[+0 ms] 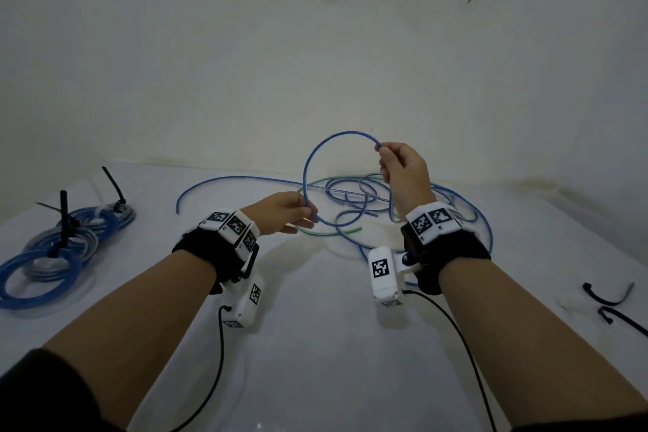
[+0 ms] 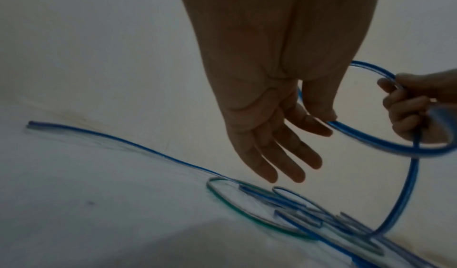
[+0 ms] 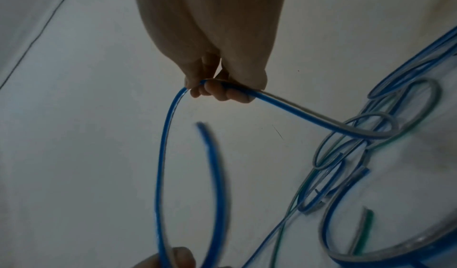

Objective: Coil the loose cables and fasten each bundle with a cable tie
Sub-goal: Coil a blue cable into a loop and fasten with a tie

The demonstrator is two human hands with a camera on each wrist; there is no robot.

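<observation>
While the right hand [image 1: 403, 168] is gripping the springy blue cable [image 1: 329, 140] (light, stiff-looking), the left hand [image 1: 284, 214] is pinching its loop lower down.

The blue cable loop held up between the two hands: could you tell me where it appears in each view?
Head: blue cable loop at centre, raised between both hands.
Left wrist: at the right edge, beside the right hand.
Right wrist: a tall arc at lower centre.
Shared landmark: the green cable in the tangle.
</observation>
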